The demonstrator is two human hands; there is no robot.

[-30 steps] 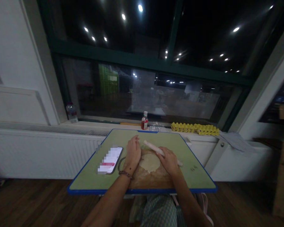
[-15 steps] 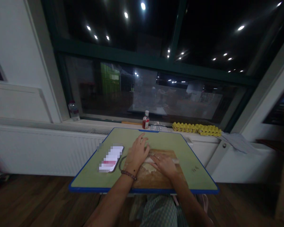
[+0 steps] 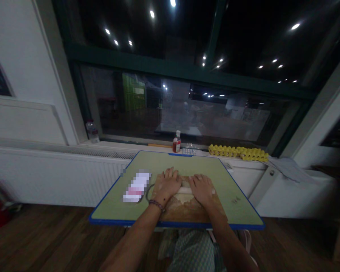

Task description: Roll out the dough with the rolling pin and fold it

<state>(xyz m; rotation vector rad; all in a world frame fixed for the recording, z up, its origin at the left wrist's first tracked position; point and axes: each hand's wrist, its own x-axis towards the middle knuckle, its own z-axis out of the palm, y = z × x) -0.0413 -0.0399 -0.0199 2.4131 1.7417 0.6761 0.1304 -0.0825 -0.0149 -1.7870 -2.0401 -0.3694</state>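
Rolling pin, pale, slender, cylindrical (image 3: 185, 190): one, located on a rectangular brown wooden board (image 3: 187, 214); long axis set crosswise, roughly parallel to the near edge. Pin covered by both palms, fingers pointed away from the body and extended past it on the far side; neither hand judged nearer. Left end hidden beneath the left hand (image 3: 170, 185); right end exposed beyond the right hand (image 3: 201, 189).

Fingers, both hands: stretched out, slightly apart, not seen wrapped around the pin.

Dough, pale, flat, thin sheet (image 3: 183, 197): one, seen just on the near side of the pin, between the wrists; its extent under the pin cannot be told.

Room: bare board left towards the near edge, which is set close to the blue rim of the pale green surface (image 3: 155, 160). Free space offered beyond the fingertips and to the right. Left side judged tighter, a dark curved band (image 3: 147, 193) being placed beside the left wrist, with a bright-screened phone (image 3: 138, 187) farther out.
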